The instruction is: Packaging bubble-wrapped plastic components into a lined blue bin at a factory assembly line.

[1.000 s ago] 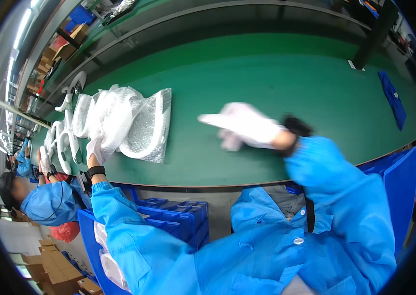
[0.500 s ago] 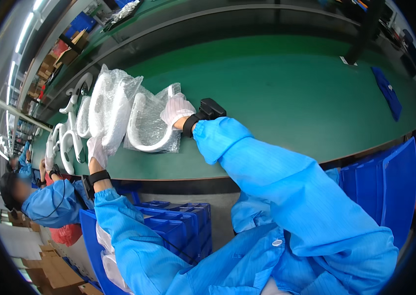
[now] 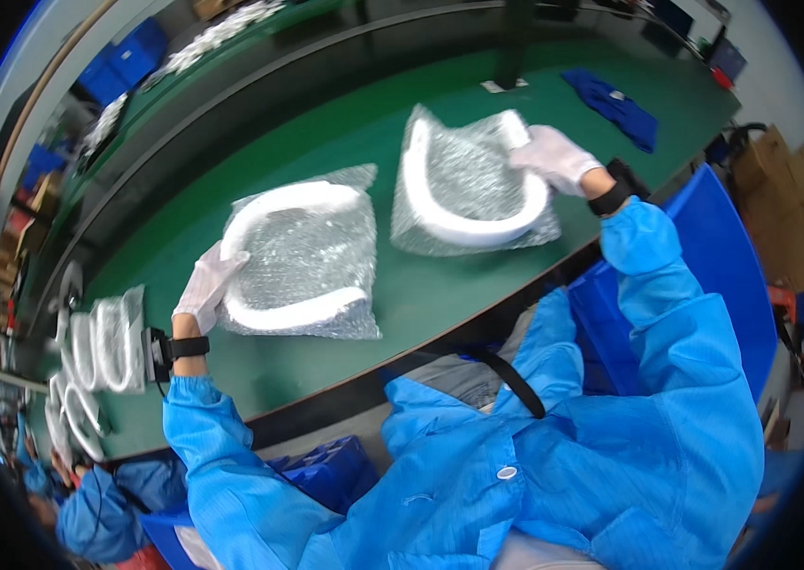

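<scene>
My left hand (image 3: 205,285), in a white glove, grips the left edge of a clear bubble-wrap bag holding a white U-shaped tube (image 3: 299,197). The thumb presses on the wrap while the fingers wrap around the tube's bend. Further right, my gloved right hand (image 3: 558,160) closes on one end of a second white U-shaped tube (image 3: 463,230), also inside a bubble-wrap bag. A strip of tabletop separates the two bags. Both wrists carry black straps with small dark devices.
On the green table (image 3: 430,304), more bagged tubes (image 3: 112,344) and bare white tubes (image 3: 79,418) lie at far left. A dark blue cloth (image 3: 615,104) is at far right. Blue bins (image 3: 729,285) stand beside the front edge. Another person's blue sleeve (image 3: 103,513) shows at lower left.
Both hands have moved right along the table, each with a bagged tube, away from the group at left. The bags now lie apart, and the view has turned right.
</scene>
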A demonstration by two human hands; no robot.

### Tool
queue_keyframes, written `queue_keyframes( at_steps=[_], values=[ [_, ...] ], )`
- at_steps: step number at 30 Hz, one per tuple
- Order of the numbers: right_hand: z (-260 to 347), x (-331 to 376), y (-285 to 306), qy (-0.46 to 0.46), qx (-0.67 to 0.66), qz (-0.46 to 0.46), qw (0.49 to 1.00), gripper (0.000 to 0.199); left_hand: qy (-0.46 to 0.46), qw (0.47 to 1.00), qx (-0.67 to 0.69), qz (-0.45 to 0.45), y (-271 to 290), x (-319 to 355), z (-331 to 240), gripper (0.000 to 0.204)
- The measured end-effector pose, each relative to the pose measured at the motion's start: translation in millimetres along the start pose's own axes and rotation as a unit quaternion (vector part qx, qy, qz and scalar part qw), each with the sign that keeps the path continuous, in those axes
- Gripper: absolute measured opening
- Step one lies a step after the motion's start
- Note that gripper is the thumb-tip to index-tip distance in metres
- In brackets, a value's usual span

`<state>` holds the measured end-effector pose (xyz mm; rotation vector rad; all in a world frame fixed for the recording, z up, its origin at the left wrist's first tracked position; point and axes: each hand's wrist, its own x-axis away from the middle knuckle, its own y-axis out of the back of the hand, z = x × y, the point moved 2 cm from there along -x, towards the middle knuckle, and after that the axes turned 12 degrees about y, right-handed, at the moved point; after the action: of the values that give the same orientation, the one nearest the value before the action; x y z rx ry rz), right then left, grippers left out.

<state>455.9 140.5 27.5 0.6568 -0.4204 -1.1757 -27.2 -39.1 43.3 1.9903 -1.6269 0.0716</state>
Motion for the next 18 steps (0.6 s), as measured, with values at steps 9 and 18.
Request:
queue_keyframes(
  at_steps=[9, 18],
  values=[
    [2.2, 79.1, 71.2, 0.057, -0.207, 0.017, 0.977, 0.041, -0.157, 0.884, -0.407, 0.171, -187.1, -120.4, -122.9, 0.053],
    [-10.3, 51.9, 17.3, 0.116, 0.160, 0.053, 0.979, 0.042, -0.545, 0.606, -0.562, 0.142, -261.1, -167.1, -134.6, 0.032]
  ],
)
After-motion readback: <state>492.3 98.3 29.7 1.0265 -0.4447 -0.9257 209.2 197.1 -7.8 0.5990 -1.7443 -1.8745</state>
